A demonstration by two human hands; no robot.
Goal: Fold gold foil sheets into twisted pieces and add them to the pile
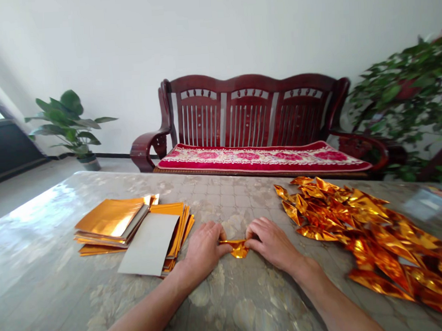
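Near the table's [43,256] front edge, the left hand [204,251] and right hand [273,244] each pinch an end of a small folded gold foil piece [238,248], fingers closed on it. The stack of flat gold sheets [135,230] lies towards the left edge, the heap of folded foil pieces [375,236] towards the right. Uneven pulling could likely tear or skew the thin foil.

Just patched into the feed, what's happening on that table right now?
A person is working a small piece of gold foil paper on the table, pinching it from both sides with the left hand and right hand. To the left lies a stack of flat gold sheets, one turned grey side up. To the right is a pile of folded gold pieces. A red wooden bench stands behind.
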